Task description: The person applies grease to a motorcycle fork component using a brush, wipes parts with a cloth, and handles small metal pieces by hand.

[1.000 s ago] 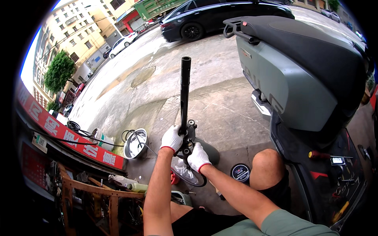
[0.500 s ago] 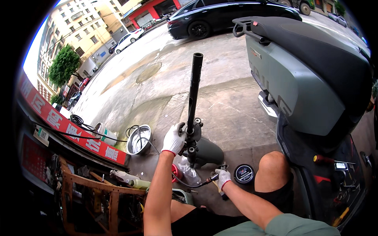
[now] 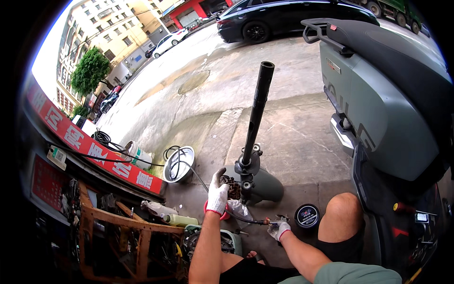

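My left hand [image 3: 218, 196], in a white glove, is beside the lower end of a scooter's front fork [image 3: 257, 118]. Its fingers are closed around a brown, mottled, rag-like bundle [image 3: 231, 187], though the glove partly hides the grip. The fork's black tube stands tilted upward, with clamps [image 3: 247, 176] at its lower end and a grey-green mudguard [image 3: 268, 185] behind them. Low on the right, my gloved right hand [image 3: 278, 230] is closed on what looks like an air blow gun [image 3: 270, 221] with a brass fitting. A black hose [image 3: 241, 217] runs into it from the left.
A grey-green scooter body [image 3: 373, 94] stands at right, with a screwdriver [image 3: 404, 208] on its footboard. A round black tub [image 3: 307, 216] sits by my knee. At left are a metal basin [image 3: 179, 165], a white bucket [image 3: 137, 154] and a rusty tool rack [image 3: 135, 222].
My left hand has come off the fork's clamp area and moved lower left of it, where the brown bundle now shows. The whole view has shifted, and my right hand keeps the hose tool.
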Demonstrator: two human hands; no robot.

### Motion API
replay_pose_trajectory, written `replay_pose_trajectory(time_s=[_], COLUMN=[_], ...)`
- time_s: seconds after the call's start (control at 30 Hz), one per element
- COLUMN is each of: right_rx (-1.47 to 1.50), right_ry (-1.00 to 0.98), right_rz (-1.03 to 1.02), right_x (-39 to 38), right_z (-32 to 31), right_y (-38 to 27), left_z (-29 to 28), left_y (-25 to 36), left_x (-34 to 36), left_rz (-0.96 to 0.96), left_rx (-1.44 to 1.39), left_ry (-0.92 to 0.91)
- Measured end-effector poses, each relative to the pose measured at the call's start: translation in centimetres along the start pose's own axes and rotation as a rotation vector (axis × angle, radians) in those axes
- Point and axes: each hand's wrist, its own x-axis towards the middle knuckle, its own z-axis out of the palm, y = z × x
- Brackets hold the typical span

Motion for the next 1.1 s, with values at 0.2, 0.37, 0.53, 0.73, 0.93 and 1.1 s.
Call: replay_pose_trajectory(time_s=[0.2,0.37,0.53,0.73,0.93,1.1], right_rx=[-0.509,-0.724,-0.821,-0.710,-0.733,-0.856], right_ry=[-0.104,-0.546,-0.413,-0.124,-0.177,-0.376], right_rz=[-0.649,-1.304,-1.444,-1.597,-1.426,-1.594], right_x=[-10.3,-23.0,-22.0,-19.5,-23.1,-20.1], right_z=[8.2,15.4,17.7,18.5,22.3,23.4], right_y=[0.9,-1.2,-3.1,-9.3,-9.8,-10.0], left_z=[-1.3,2.4,5.5,4.7,4.7,4.6], left_y=[-0.3,2.6,4.0,2.7,0.0,-0.2], left_x=[-1.9,-2.5,-4.2,-1.3,1.4,1.8], left_rz=[-0.071,-0.071,-0.072,0.213,0.204,0.144], left_rx=[0.378,0.329,-0.083,0.496,0.629,0.452], left_ry=[0.114,0.077,-0.090,0.158,0.100,-0.008])
